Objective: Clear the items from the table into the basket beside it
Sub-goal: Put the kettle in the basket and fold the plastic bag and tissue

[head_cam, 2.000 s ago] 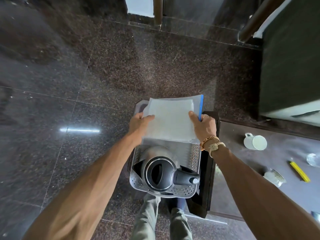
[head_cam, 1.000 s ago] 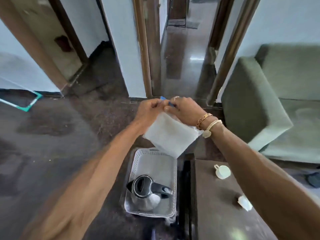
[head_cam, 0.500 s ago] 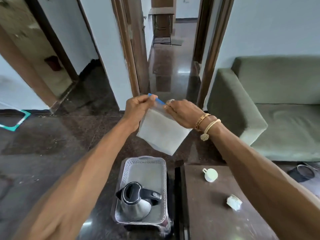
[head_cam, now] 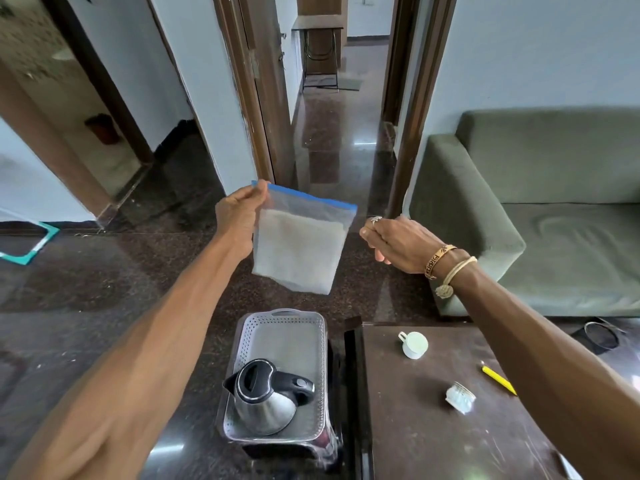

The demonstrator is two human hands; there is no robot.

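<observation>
Left hand (head_cam: 239, 216) pinches the top corner of the blue-sealed bag (head_cam: 298, 251), which hangs in the air above the basket (head_cam: 277, 318). Right hand (head_cam: 394, 242) is just beside the bag's edge, apart from it, fingers curled on nothing. A kettle (head_cam: 266, 400) occupies the basket's near end; a cup (head_cam: 414, 344), a tipped cup (head_cam: 460, 398) and a yellow pen (head_cam: 498, 379) lie on the table (head_cam: 415, 438).

a: where does the head view sit?
b: on the person's head, facing forward and tipped down. both forearms run in from the bottom corners to the left hand (head_cam: 239, 216) and right hand (head_cam: 394, 240) at mid-frame, close to the lens. the bag (head_cam: 298, 251) the left hand pinches hangs at centre.
a: what lies nearest below?
b: the basket (head_cam: 242, 344), seen almost from straight above, with the table (head_cam: 415, 427) beside it at lower right.
a: and farther off?
b: the wide lens takes in a doorway (head_cam: 332, 98) ahead at the top and a sofa (head_cam: 554, 220) on the right. the door frames splay outward toward the top.
</observation>
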